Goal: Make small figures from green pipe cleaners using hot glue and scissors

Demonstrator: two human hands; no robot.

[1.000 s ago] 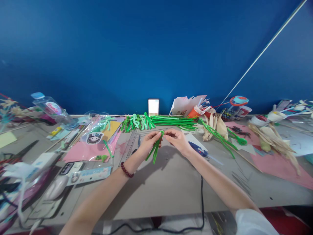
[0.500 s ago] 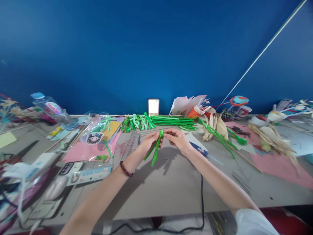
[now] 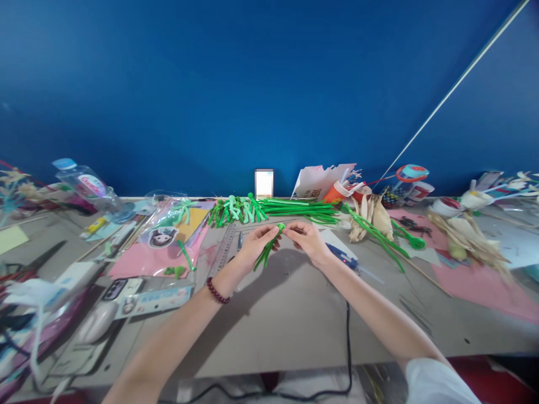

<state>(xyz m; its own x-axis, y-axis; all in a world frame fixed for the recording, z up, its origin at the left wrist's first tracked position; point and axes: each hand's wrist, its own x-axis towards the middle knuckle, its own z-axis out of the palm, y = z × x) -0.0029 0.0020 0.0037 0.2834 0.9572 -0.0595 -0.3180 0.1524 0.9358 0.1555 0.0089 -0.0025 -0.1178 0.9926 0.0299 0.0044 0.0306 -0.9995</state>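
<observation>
Above the middle of the table I hold a small bundle of green pipe cleaners [image 3: 264, 255], with its bunched head at the top and loose stems hanging down to the left. My left hand [image 3: 256, 244] is closed around it just under the head. Pinched at the head's right side are the fingertips of my right hand [image 3: 306, 242]. Behind my hands lies a row of long green pipe cleaners [image 3: 298, 208]. To their left sit several bent green pipe-cleaner pieces [image 3: 236, 210]. The exact twist at my fingertips is too small to make out.
A clear ruler [image 3: 224, 247] and a plastic bag [image 3: 162, 238] over pink paper lie to the left. Right of my hand is a blue glue gun [image 3: 342, 255] with a black cord [image 3: 348, 336]. Dried husks [image 3: 373, 219] and an orange cup [image 3: 336, 192] stand behind.
The bundle has tilted, so its head faces less towards me and its hanging stems have swung up and left. Both hands stay nearly in place.
</observation>
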